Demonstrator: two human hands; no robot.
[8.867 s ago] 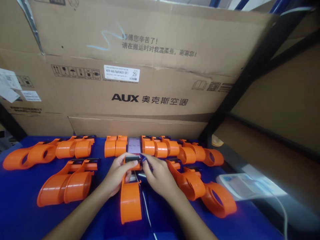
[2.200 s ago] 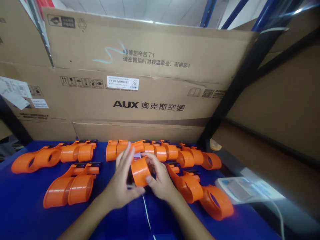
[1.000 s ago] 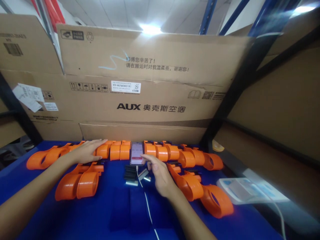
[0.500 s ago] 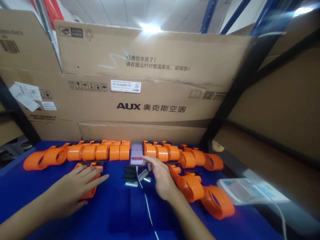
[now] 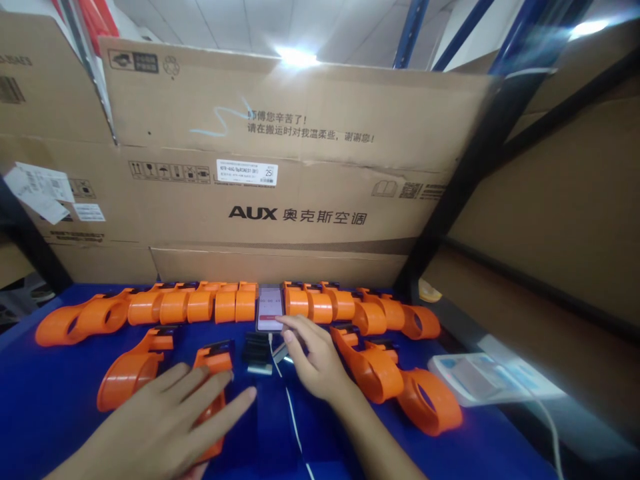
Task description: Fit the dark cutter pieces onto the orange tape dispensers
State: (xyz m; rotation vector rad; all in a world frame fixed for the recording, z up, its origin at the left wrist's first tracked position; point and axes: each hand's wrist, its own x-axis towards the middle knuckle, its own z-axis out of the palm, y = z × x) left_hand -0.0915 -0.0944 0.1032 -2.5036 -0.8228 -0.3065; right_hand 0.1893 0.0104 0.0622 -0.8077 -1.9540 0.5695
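My left hand (image 5: pixel 165 413) is around an orange tape dispenser (image 5: pixel 214 360) with a dark top part, its index finger stretched out past it; part of the dispenser is hidden under the hand. Just left of it lies another orange dispenser (image 5: pixel 131 375). My right hand (image 5: pixel 315 360) holds nothing; its index fingertip touches the lower part of a phone (image 5: pixel 270 305) near a red button. The phone stands among the back row and shows what look like timer digits. Beneath it are black pieces (image 5: pixel 257 348) with pale ends, and a white cable (image 5: pixel 291 407) runs from the phone.
A row of orange dispensers (image 5: pixel 173 307) lines the back of the blue table surface (image 5: pixel 45 393); several more (image 5: pixel 383 377) lie to the right. Behind stands a large cardboard panel (image 5: pixel 310 247). Black posts (image 5: pixel 440 200) flank it. A white-and-blue device (image 5: pixel 490 380) sits at right.
My left hand has moved right and nearer with the tape dispenser, uncovering the one at its left. My right hand stays at the phone. The view has shifted slightly.
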